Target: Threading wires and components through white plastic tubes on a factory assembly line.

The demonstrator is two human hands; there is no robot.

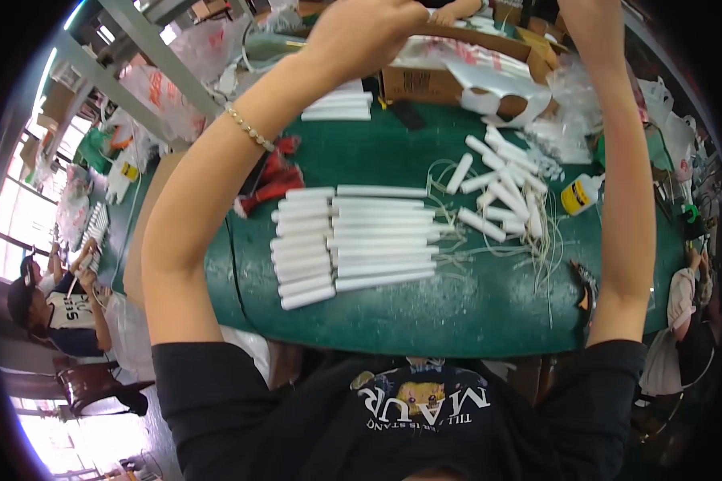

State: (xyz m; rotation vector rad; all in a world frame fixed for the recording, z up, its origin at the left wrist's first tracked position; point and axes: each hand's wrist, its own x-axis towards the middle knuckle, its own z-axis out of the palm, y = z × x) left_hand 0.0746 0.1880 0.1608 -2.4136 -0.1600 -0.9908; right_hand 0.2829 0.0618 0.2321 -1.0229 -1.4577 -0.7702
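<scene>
Both my arms reach up over the green table. My left hand (369, 36) is at the top edge, its fingers closed together; what they hold, if anything, I cannot make out. My right hand (590, 12) is cut off by the top edge, so its fingers are hidden. Below lies a row of long white tubes (381, 232), with thin wires at their right ends. Shorter white tubes (301, 247) line up against their left ends. To the right sits a loose pile of short white tubes (505, 188) with tangled pale wires (545, 248).
A red bundle (273, 180) lies left of the tubes. A yellow-labelled bottle (578, 195) and an orange-and-black hand tool (584, 293) are beside my right forearm. Behind stands a cardboard box (417, 84). Another person's hand (456, 10) shows across the table; a co-worker (64, 309) sits left.
</scene>
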